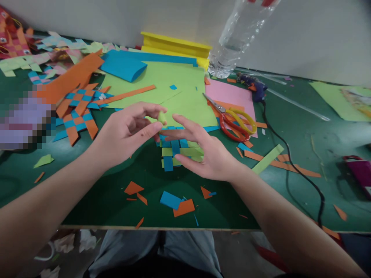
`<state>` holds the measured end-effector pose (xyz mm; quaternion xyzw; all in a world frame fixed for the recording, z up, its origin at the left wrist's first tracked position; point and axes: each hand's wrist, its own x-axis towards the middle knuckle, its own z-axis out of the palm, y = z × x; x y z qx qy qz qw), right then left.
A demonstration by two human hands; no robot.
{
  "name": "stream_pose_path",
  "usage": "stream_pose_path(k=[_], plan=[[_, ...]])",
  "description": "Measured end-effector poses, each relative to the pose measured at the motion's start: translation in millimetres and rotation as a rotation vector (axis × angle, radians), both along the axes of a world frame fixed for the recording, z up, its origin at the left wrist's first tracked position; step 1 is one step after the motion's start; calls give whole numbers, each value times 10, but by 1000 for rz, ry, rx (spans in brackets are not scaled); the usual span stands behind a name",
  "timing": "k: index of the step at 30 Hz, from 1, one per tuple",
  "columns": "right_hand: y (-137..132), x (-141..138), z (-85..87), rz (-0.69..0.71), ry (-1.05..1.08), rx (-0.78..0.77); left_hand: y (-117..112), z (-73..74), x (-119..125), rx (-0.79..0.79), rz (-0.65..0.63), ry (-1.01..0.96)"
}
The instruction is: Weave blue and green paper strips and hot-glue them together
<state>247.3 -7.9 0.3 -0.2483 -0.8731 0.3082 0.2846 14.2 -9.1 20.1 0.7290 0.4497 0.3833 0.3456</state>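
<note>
Beneath the right hand (209,155), woven strips (169,163) lie half-hidden.

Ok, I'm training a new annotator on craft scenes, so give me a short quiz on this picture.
1. True or false: the left hand pinches a small green piece between thumb and fingers.
2. Which colours make up the woven mat beneath the right hand? A) orange and blue B) blue and light green C) pink and yellow
3. Fill in: the scissors lie partly on the ___ sheet.
Key: 1 true; 2 B; 3 pink.
</note>
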Motion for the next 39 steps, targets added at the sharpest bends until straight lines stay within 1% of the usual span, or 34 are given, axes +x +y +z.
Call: stream_pose_path(k=[5, 8, 10, 13, 15, 18, 24, 28, 34, 39], plan=[[3, -4, -3, 34, -31, -6, 28, -14, -20, -16, 47, 19], [24, -5, -6, 32, -7, 30, 37, -18, -20, -25, 65, -11], [49, -4, -19, -10, -11, 113, 43, -22, -21, -28, 75, -24], [90, 4, -56, -105, -82, 314, 43, -28, -27, -13, 120, -5], [111, 10, -80, -142, -130, 420, 37, -27, -31, 10, 153, 26], [126, 15, -100, -149, -181, 483, 26, -21, -33, 61, 171, 113], [137, 15, -115, -116, -247, 548, 13, -49, -39, 202, 185, 359], [145, 12, -124, -85, -287, 552, 22, -91, -45, 273, 154, 470], [135, 9, -110, -87, -318, 490, 72, -141, -67, 269, 101, 566], [136, 11, -120, -86, -316, 469, 103, -175, -85, 220, 48, 655]])
